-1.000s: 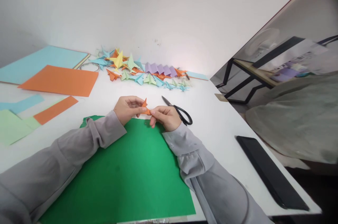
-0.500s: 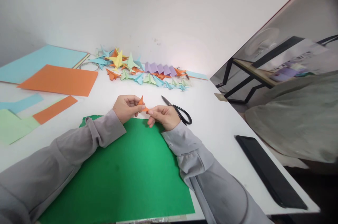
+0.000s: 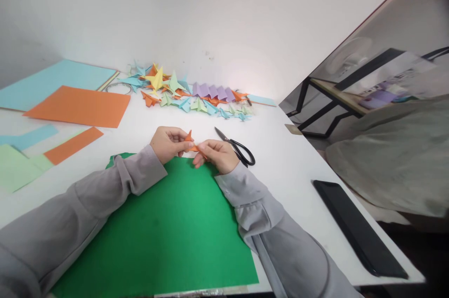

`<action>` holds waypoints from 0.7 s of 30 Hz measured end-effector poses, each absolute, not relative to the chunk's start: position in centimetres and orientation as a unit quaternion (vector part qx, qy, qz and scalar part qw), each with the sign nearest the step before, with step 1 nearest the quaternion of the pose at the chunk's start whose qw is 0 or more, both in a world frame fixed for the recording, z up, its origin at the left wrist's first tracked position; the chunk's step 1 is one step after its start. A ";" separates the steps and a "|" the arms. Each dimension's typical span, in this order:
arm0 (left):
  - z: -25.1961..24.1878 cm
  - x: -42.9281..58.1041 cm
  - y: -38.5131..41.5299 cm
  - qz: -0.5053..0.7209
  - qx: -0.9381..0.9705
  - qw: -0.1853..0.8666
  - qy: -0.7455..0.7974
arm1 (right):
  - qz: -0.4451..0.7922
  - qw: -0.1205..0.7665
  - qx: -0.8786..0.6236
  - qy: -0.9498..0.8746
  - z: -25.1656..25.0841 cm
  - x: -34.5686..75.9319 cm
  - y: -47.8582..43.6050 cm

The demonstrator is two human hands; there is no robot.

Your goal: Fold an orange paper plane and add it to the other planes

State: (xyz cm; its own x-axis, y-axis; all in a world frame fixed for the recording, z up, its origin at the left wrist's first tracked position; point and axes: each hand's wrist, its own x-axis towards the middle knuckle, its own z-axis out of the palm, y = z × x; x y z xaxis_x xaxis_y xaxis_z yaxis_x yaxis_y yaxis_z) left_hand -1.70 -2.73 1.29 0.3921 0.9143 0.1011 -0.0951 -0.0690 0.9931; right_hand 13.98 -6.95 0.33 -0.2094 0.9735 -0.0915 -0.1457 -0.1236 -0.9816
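A small folded orange paper is held up between my two hands, just above the far edge of the green sheet. My left hand pinches it between thumb and fingers, with one pointed tip sticking up. The thumb and forefinger of my right hand close on its right end; the fingertips hide part of the folds. Right beside that hand lie black-handled scissors, their blades pointing to the far left.
Folded paper cranes and a purple pleated strip lie along the wall. Blue sheets, an orange sheet and paper strips are at left. A long black case-like object lies near the right edge.
My right fingers have shifted slightly on the paper's right end. The upright orange tip sits a little lower and further right. Everything else looks the same.
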 end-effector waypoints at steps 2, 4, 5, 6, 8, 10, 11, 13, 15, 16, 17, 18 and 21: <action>1.4 -1.6 -2.9 0.415 0.594 0.595 0.349 | 0.604 0.454 -0.433 -0.491 0.4 13.8 -7.1; 1.5 -1.5 -3.1 0.403 0.594 0.597 0.358 | 0.601 0.451 -0.427 -0.504 0.5 13.6 -7.2; 1.6 -1.5 -3.1 0.399 0.593 0.598 0.361 | 0.598 0.449 -0.424 -0.510 0.6 13.6 -7.3; 1.6 -1.5 -3.2 0.395 0.591 0.603 0.363 | 0.595 0.449 -0.424 -0.515 0.6 13.6 -7.3; 1.5 -1.4 -3.3 0.393 0.574 0.620 0.362 | 0.584 0.452 -0.428 -0.521 0.8 13.6 -7.4; 1.4 -1.4 -3.4 0.391 0.554 0.644 0.356 | 0.571 0.462 -0.434 -0.522 0.9 13.7 -7.4; 1.4 -1.4 -3.4 0.390 0.548 0.652 0.352 | 0.565 0.468 -0.436 -0.522 0.9 13.7 -7.3; 1.2 -1.5 -3.4 0.388 0.544 0.657 0.349 | 0.556 0.477 -0.439 -0.520 0.8 13.8 -7.3; 1.1 -1.5 -3.3 0.388 0.546 0.653 0.353 | 0.554 0.481 -0.442 -0.516 0.8 13.8 -7.2; 1.1 -1.6 -3.2 0.386 0.545 0.653 0.357 | 0.555 0.480 -0.443 -0.515 0.7 13.8 -7.2; 1.0 -1.6 -3.1 0.382 0.545 0.655 0.358 | 0.556 0.479 -0.441 -0.515 0.7 13.8 -7.2; 1.0 -1.7 -3.1 0.376 0.545 0.659 0.358 | 0.557 0.479 -0.440 -0.517 0.6 13.8 -7.2; 0.9 -1.7 -2.9 0.368 0.537 0.671 0.355 | 0.550 0.476 -0.438 -0.528 0.5 13.6 -7.3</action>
State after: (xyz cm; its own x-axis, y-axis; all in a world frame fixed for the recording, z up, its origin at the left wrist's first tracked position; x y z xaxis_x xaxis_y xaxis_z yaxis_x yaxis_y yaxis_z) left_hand -1.69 -2.90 0.88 0.4783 0.8744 -0.0812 -0.1126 0.1528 0.9818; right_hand 13.64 -7.29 0.49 -0.1631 0.9864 0.0224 -0.0614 0.0125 -0.9980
